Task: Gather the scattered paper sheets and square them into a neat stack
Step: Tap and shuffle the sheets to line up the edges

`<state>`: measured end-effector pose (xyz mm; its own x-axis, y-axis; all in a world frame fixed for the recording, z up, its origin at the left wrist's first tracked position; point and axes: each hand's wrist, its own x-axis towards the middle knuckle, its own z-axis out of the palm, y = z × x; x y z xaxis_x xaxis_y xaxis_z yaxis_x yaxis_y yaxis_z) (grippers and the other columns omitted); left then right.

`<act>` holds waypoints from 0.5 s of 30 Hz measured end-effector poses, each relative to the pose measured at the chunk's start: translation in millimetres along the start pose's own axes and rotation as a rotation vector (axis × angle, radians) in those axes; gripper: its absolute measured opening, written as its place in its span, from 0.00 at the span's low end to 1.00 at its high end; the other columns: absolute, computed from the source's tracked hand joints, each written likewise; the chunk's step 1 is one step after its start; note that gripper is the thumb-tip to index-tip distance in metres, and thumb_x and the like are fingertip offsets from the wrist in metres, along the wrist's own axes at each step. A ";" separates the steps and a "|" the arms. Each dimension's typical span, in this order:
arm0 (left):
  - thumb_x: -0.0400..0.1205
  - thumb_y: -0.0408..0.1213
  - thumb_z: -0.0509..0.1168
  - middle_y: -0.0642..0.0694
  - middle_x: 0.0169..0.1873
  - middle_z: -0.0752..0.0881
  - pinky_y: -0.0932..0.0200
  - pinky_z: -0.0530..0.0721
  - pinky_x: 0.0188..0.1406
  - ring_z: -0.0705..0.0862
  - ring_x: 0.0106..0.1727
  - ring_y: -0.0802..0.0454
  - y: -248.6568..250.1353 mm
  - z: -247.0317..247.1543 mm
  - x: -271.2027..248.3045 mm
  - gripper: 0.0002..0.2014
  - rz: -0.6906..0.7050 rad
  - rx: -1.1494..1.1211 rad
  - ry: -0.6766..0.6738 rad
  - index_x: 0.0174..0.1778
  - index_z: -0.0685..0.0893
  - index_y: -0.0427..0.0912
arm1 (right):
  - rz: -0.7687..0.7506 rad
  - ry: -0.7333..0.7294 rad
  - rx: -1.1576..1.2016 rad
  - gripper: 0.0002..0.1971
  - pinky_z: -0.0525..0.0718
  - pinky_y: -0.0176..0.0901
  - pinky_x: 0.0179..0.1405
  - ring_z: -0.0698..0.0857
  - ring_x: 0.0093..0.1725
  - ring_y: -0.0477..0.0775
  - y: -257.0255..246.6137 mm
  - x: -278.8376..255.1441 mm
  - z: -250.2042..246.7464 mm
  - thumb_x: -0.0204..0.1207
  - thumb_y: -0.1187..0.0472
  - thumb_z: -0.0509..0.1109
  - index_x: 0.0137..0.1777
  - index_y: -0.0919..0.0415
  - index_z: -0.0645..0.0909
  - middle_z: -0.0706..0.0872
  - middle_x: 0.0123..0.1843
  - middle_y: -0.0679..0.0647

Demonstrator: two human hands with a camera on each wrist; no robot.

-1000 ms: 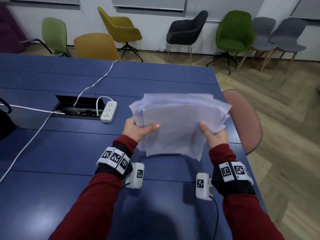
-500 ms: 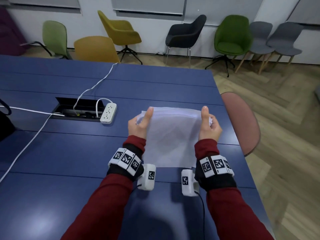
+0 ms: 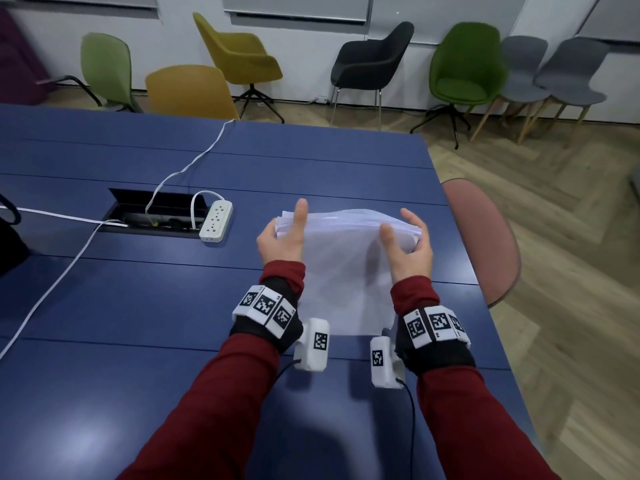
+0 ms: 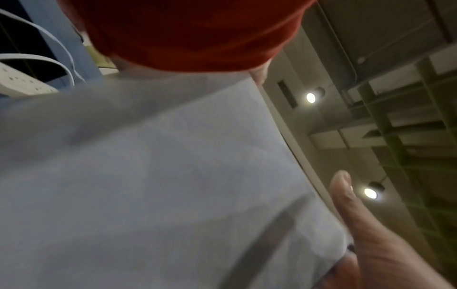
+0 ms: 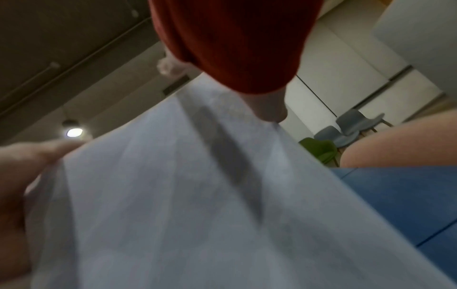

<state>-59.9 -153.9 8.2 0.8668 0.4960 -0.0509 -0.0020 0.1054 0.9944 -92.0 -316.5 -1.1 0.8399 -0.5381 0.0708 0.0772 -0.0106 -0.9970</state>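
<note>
A stack of white paper sheets point(image 3: 346, 258) stands tilted on its lower edge on the blue table point(image 3: 138, 306), held between both hands. My left hand point(image 3: 280, 237) grips the left side, thumb straight up along the front and fingers hidden behind. My right hand point(image 3: 412, 251) grips the upper right corner, fingers curled round the edge and thumb in front. The top edges are slightly uneven. In the wrist views the paper stack point(image 4: 173, 176) point(image 5: 197, 195) fills most of the picture, blurred.
A white power strip point(image 3: 216, 220) lies left of the stack beside an open cable well point(image 3: 152, 209), with white cables point(image 3: 52, 268) trailing across the table. A pink chair point(image 3: 485, 237) is tucked at the right table edge. Other chairs line the far wall.
The loosely fanned sheets were drawn together and lowered onto the table edge-down. Both hands shifted from the bottom corners to the upper sides of the stack.
</note>
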 end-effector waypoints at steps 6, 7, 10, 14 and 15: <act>0.67 0.37 0.78 0.56 0.34 0.85 0.78 0.79 0.36 0.81 0.29 0.76 -11.7 -1.0 -8.3 0.12 0.104 0.021 -0.239 0.35 0.80 0.51 | -0.047 -0.088 -0.085 0.15 0.79 0.36 0.42 0.81 0.31 0.26 16.9 0.3 -7.2 0.69 0.77 0.68 0.45 0.54 0.79 0.83 0.38 0.46; 0.69 0.35 0.77 0.56 0.35 0.85 0.74 0.80 0.37 0.82 0.30 0.76 -9.1 0.1 -5.9 0.11 0.109 -0.004 -0.231 0.35 0.80 0.51 | -0.058 -0.082 -0.073 0.15 0.79 0.33 0.39 0.80 0.29 0.26 13.2 3.0 -5.4 0.71 0.77 0.67 0.43 0.55 0.79 0.82 0.36 0.46; 0.74 0.33 0.72 0.54 0.37 0.86 0.67 0.82 0.44 0.85 0.35 0.70 7.2 2.0 -2.0 0.08 0.160 -0.093 -0.210 0.38 0.81 0.51 | -0.143 -0.117 -0.021 0.17 0.80 0.26 0.42 0.81 0.32 0.29 -7.9 8.8 -0.9 0.72 0.78 0.65 0.44 0.51 0.80 0.83 0.37 0.45; 0.74 0.31 0.71 0.54 0.41 0.87 0.67 0.85 0.48 0.87 0.40 0.66 9.0 -7.9 -2.7 0.09 0.195 -0.128 -0.235 0.41 0.82 0.51 | -0.148 -0.182 0.060 0.25 0.80 0.30 0.52 0.83 0.40 0.31 -16.8 10.9 -5.7 0.69 0.84 0.59 0.48 0.50 0.78 0.84 0.43 0.47; 0.74 0.31 0.72 0.54 0.40 0.87 0.66 0.85 0.48 0.87 0.40 0.64 3.9 -11.5 -2.7 0.09 0.178 -0.096 -0.236 0.41 0.82 0.51 | -0.116 -0.186 0.059 0.26 0.80 0.32 0.54 0.84 0.43 0.34 -11.4 10.4 -7.3 0.68 0.85 0.59 0.49 0.50 0.77 0.84 0.45 0.48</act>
<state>-68.0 -144.9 11.2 0.9405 0.3011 0.1575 -0.2015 0.1209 0.9720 -88.0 -328.1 10.7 0.9079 -0.3710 0.1950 0.2056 -0.0112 -0.9786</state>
